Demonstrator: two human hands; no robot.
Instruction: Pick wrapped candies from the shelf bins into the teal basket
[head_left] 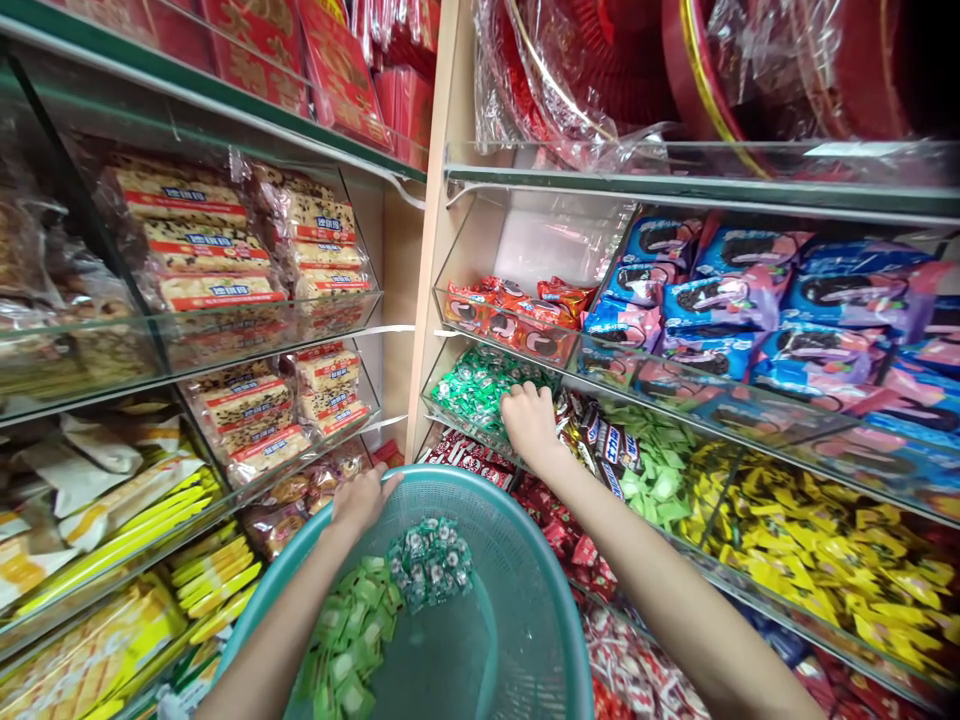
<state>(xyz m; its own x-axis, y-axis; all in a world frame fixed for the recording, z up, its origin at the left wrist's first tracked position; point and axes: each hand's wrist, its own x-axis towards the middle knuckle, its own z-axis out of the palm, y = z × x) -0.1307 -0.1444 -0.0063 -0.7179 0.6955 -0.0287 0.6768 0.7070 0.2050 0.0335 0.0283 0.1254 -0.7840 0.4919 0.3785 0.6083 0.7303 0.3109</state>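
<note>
My left hand [360, 497] grips the far rim of a teal plastic basket [525, 560] that I hold in front of me. Inside the basket lie a pile of light green wrapped candies [349, 625] and a heap of dark green wrapped candies [431, 562]. My right hand [529, 420] reaches into a clear shelf bin of dark green wrapped candies [472, 385], fingers curled down into the pile. What the fingers hold is hidden.
Neighbouring bins hold light green candies [656, 465], yellow candies [817, 550], red candies [469, 455] and blue biscuit packs [750, 300]. Left glass shelves carry cake bars [202, 250] and yellow wafer packs [105, 640]. Red decorations hang on top.
</note>
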